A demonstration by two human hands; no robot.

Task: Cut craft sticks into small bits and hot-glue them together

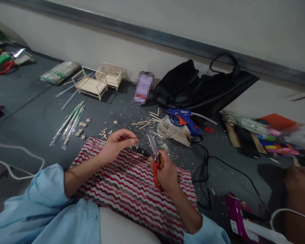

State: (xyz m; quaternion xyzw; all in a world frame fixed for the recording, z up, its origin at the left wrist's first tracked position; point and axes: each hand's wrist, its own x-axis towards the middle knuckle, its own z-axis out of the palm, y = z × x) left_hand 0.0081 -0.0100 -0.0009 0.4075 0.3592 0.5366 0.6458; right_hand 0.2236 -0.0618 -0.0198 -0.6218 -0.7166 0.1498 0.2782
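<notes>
- The right hand is curled around the handles of a pair of red-and-yellow-handled scissors, their blades pointing forward and a little left, close together.
- The left hand is held just beside the blades, thumb and forefinger brought close at the tips (whether they meet, or pinch something tiny, I cannot tell).
- Beneath both forearms a striped cloth in red, white and grey covers the near edge of the grey desk.
- Pale wooden crumbs lie scattered around the scissors, with thin wooden sticks beyond them.
- Left of the sticks are small flower-shaped pieces, several of them near some long, clear-wrapped packs.
- Farther back stand two miniature pieces of pale furniture, a wide bench-like frame and a smaller seat, close together.
- A blue glue gun rests over a clear roundish object, right of the sticks; a black bag slumps behind it.
- A phone with a blurred screen leans between the furniture and the bag.
- At the far right another person's hand shows, blurred.
</notes>
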